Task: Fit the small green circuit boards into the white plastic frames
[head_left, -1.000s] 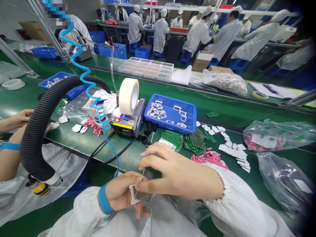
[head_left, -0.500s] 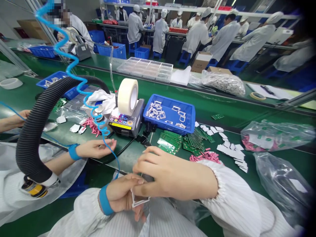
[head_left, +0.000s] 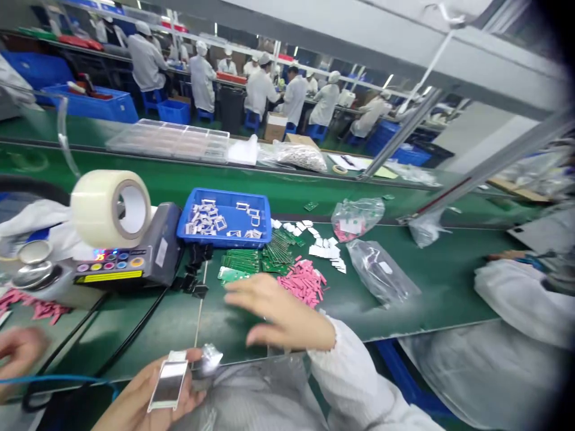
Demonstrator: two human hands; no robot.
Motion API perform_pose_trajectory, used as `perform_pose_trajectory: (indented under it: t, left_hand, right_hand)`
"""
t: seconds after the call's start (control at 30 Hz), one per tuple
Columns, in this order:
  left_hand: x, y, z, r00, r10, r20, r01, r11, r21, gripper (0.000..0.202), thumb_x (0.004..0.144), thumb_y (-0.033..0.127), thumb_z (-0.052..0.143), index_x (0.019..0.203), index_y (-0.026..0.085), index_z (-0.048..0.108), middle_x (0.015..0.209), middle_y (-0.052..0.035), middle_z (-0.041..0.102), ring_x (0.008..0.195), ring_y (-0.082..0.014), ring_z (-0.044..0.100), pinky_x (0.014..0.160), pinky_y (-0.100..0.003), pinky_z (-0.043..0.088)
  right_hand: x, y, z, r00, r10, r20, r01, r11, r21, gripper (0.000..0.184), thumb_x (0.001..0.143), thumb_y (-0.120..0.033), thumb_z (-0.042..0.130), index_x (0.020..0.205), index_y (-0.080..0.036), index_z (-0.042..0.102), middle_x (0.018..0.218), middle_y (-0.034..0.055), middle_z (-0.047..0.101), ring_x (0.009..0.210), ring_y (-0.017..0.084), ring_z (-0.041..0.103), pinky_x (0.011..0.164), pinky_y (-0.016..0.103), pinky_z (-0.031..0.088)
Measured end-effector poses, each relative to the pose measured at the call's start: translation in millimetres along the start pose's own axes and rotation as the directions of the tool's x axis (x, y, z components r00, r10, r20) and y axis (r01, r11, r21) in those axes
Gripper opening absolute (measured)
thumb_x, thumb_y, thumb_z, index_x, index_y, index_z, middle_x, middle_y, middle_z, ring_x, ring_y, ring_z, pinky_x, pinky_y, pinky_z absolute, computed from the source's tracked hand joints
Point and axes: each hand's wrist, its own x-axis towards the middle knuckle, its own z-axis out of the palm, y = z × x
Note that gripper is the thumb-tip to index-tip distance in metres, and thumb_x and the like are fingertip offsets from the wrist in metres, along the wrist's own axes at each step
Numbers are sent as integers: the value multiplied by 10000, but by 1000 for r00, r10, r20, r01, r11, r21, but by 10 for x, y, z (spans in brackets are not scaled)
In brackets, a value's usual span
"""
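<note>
My left hand (head_left: 148, 398) at the bottom of the view is shut on a rectangular metal frame (head_left: 168, 380) with a shiny sheet inside it. A crumpled silvery film (head_left: 207, 359) sticks out just beyond my fingers. My right hand (head_left: 274, 312) hangs open over the green belt and holds nothing. Its fingers point toward green circuit board strips (head_left: 240, 261) and pink foam strips (head_left: 303, 282) and touch neither. A co-worker's hand (head_left: 18, 359) shows at the left edge.
A tape dispenser (head_left: 126, 251) with a wide tape roll (head_left: 110, 206) stands left of a blue tray (head_left: 224, 218) of metal frames. White pieces (head_left: 323, 248) and plastic bags (head_left: 381, 272) lie on the belt. Black cables run along its near side. Co-workers sit beyond.
My right hand has let go of the frame and moved forward. The metal frame now sits in my left hand alone. The whole view has swung, so the bench appears shifted left.
</note>
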Motion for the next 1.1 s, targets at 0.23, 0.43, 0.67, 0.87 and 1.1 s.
perform_pose_trajectory:
  t: [0.23, 0.43, 0.67, 0.87, 1.1]
  left_hand:
    - [113, -21, 59, 991, -56, 124, 58, 998, -15, 343, 681, 363, 680, 953, 157, 711, 869, -93, 731, 865, -233, 638, 919, -395, 468]
    - [130, -6, 280, 985, -21, 172, 17, 1000, 26, 330, 679, 366, 685, 938, 162, 712, 869, -89, 709, 830, -214, 608, 854, -400, 482]
    - [109, -20, 278, 982, 88, 167, -81, 996, -49, 287, 735, 347, 635, 965, 187, 695, 879, -77, 697, 859, -212, 599, 842, -396, 460]
    - [129, -18, 254, 965, 145, 217, -124, 987, -107, 277, 756, 328, 616, 980, 179, 680, 869, -69, 687, 823, -185, 597, 810, -369, 465]
    - [170, -56, 269, 930, 296, 220, -272, 953, -131, 304, 725, 383, 639, 972, 211, 686, 1181, -92, 607, 1127, -290, 498, 960, -489, 375]
  right_hand:
    - [-851, 1444, -15, 507, 799, -324, -862, 472, -184, 263, 885, -280, 476, 1084, -130, 560, 1065, 114, 597, 971, 213, 569, 828, 417, 456]
    - [-913, 1745, 103, 429, 861, -274, -894, 360, -267, 262, 866, -334, 524, 1052, -153, 560, 1073, 61, 578, 941, 181, 570, 811, 395, 477]
    - [-868, 1737, 101, 423, 849, -317, -906, 393, -157, 246, 880, -314, 505, 1057, -151, 557, 1074, 63, 578, 924, 171, 577, 801, 379, 485]
    - [-794, 1677, 13, 361, 836, -413, -903, 424, 69, 237, 827, -299, 562, 984, -123, 582, 955, 79, 603, 891, 196, 573, 811, 401, 449]
    - [-368, 779, 44, 436, 834, -340, -681, 552, 481, 344, 745, -491, 555, 860, -169, 592, 654, 32, 607, 579, 162, 585, 542, 283, 462]
